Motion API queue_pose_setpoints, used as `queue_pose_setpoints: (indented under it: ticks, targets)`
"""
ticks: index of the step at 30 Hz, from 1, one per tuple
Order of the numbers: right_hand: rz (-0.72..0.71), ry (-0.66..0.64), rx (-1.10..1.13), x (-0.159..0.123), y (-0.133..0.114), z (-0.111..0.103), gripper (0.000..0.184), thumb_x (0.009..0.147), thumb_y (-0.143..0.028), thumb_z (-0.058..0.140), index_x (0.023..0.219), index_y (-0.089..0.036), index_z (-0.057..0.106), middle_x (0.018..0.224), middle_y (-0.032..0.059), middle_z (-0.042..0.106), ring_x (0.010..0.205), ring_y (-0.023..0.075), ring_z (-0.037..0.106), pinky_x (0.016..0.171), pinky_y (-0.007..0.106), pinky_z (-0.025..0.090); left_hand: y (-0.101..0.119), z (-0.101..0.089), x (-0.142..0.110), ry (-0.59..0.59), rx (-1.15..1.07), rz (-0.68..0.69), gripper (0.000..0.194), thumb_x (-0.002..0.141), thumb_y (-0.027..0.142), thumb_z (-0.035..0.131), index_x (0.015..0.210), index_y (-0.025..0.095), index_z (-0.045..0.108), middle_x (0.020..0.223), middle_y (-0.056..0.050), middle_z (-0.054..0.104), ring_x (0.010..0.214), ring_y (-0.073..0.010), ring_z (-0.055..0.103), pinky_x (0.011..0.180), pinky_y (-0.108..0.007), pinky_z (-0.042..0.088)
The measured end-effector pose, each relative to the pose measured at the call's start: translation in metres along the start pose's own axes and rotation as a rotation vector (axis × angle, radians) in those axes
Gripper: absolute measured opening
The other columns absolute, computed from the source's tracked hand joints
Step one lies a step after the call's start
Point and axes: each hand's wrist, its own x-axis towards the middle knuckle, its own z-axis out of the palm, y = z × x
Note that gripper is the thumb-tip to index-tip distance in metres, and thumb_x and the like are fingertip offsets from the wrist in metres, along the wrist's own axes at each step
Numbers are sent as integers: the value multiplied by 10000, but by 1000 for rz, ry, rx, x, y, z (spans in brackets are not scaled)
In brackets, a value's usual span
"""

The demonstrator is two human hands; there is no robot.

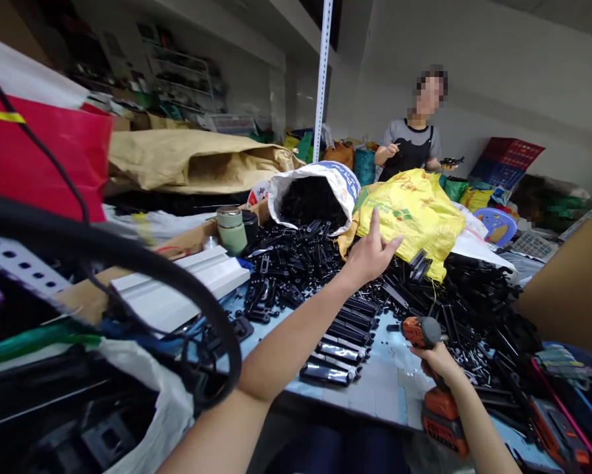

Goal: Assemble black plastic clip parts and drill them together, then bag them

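My right hand [441, 363] is wrapped round the handle of an orange and black cordless drill [424, 332], its bit pointing left over the front of the table. Further forward, my left hand [372, 255] is raised above the heap of black parts [296, 260], in front of a yellow sack [414, 214]. Its index finger points up and its thumb stands out to the side; it holds nothing that I can see. Below my left forearm lies a row of long black parts [342, 349] on the light blue table [375, 388].
A white sack [345, 184] full of black parts lies on its side at the back. A green cup [231, 230] and white channel pieces [187, 283] are on the left. A black cable [197, 283] loops close in front. Another person [411, 145] stands across the table.
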Motion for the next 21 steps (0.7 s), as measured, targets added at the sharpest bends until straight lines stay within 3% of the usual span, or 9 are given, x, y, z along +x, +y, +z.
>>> queue_pose_setpoints:
  ticks: [2,5,9,11,15,21]
  targets:
    - [19,-5,-31,5,1,1,303,676,-266,584,929,-101,611,343,-56,434,300,97,393,337,197,311,1,2,11,-40,22,-20,727,896,432,375,1424,99,1,849,-62,676,740,-186,621,745,-321,456]
    - [14,13,-48,11,3,1,271,689,-279,588,896,-107,623,338,-51,431,303,97,397,335,194,312,-25,29,-1,-203,151,-126,721,877,453,403,1420,93,93,975,-112,665,866,-217,629,784,-315,458]
    - [17,51,-50,5,-3,4,266,676,-221,633,919,-114,633,366,-55,445,317,86,406,341,193,341,-82,72,-55,-576,468,-170,540,864,415,439,1322,134,381,1156,-136,607,1082,-242,564,896,-314,433]
    - [35,46,-61,0,-9,4,277,664,-196,661,926,-112,638,373,-58,448,318,78,405,343,190,349,-105,84,-84,-672,553,-161,510,849,377,479,1275,99,442,1258,-183,529,1202,-275,469,988,-357,370]
    - [75,-6,-46,-5,-16,2,322,653,-192,690,959,-112,636,372,-58,454,311,76,407,344,187,350,-134,91,-112,-699,680,-132,568,878,423,407,1343,100,353,1439,-200,291,1361,-301,199,1081,-533,170]
    - [58,-9,-48,-2,-16,-1,390,645,-187,676,1021,-109,610,382,-64,452,332,86,409,355,200,359,-149,99,-105,-691,677,-15,552,904,472,291,1389,207,283,1478,-102,239,1373,-253,174,1073,-601,64]
